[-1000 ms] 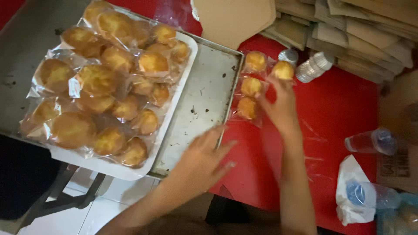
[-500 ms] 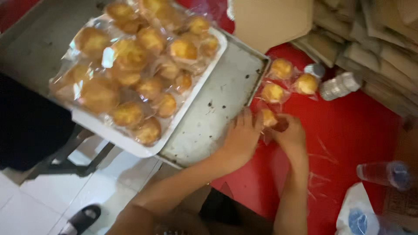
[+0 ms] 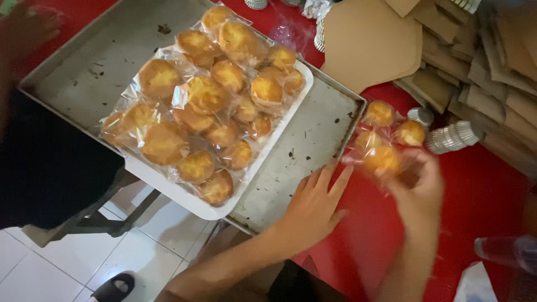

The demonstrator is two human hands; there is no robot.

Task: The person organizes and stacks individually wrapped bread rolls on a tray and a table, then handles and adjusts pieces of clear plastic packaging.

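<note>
the right hand (image 3: 417,187) is closed around a wrapped bun (image 3: 382,159), lifting it a little above the red table (image 3: 380,246), just right of the metal tray (image 3: 313,151). the hand is blurred, so how firm the grasp is i cannot tell. the left hand (image 3: 313,207) lies flat and released, fingers spread, on the tray's near corner. three more wrapped buns (image 3: 380,113) sit just beyond on the table, near a stack of foil cups (image 3: 453,137). further left a white tray (image 3: 218,207) piled with wrapped buns overhangs the metal tray's edge. the slick wrap could slip from the fingers and the bun drop; leaning on the corner might tip the tray, which juts past its stand.
</note>
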